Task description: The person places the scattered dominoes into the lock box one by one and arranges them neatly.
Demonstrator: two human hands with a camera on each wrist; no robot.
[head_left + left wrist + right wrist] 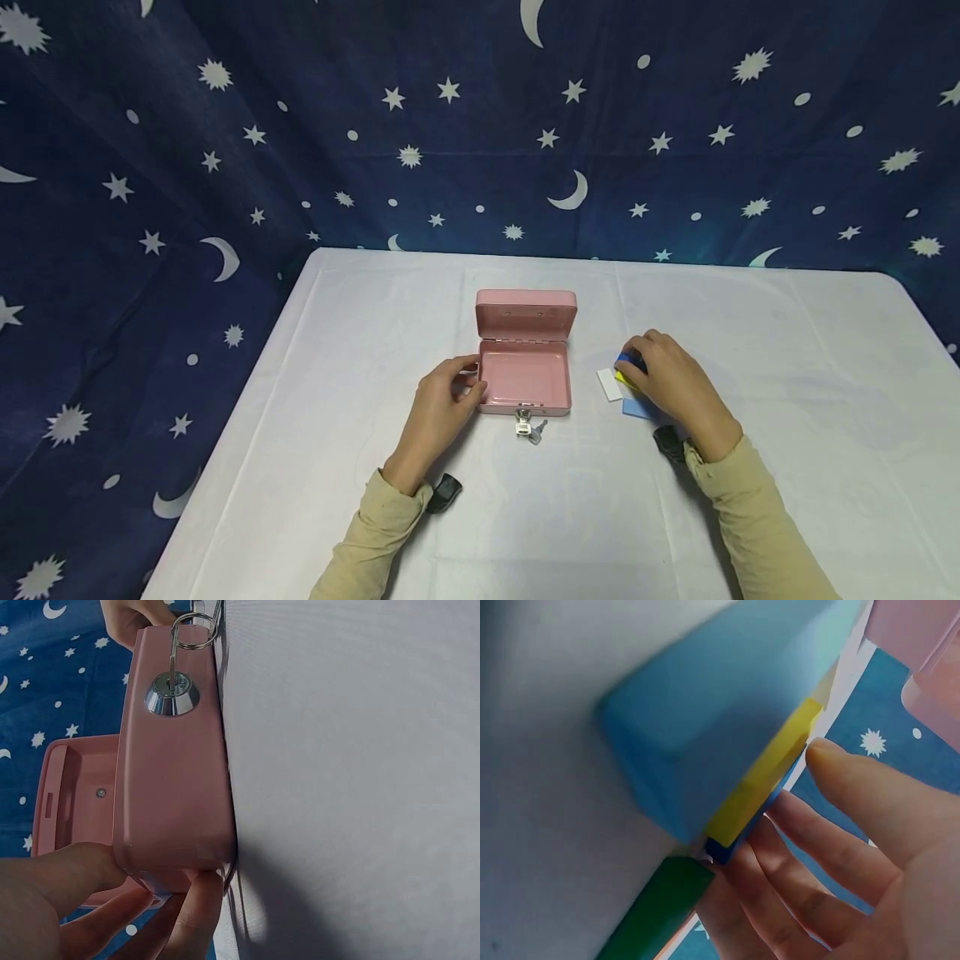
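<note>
A pink metal cash box (525,379) stands on the table with its lid (527,315) raised. My left hand (442,400) grips the box's left side, thumb at the upper edge and fingers against the end wall. A key (172,660) on a ring sits in the round front lock (172,696). To the right of the box, my right hand (671,375) pinches a flat dark blue block (724,851) between thumb and fingers. A yellow block (769,776) lies against it; whether it is gripped too is unclear. The hand partly covers the pieces.
Beside the right hand lie a white flat piece (609,385) and a light blue block (639,408). The right wrist view also shows a green block (664,907). A white cloth covers the table (375,333); a dark blue star-patterned curtain (480,125) hangs behind it.
</note>
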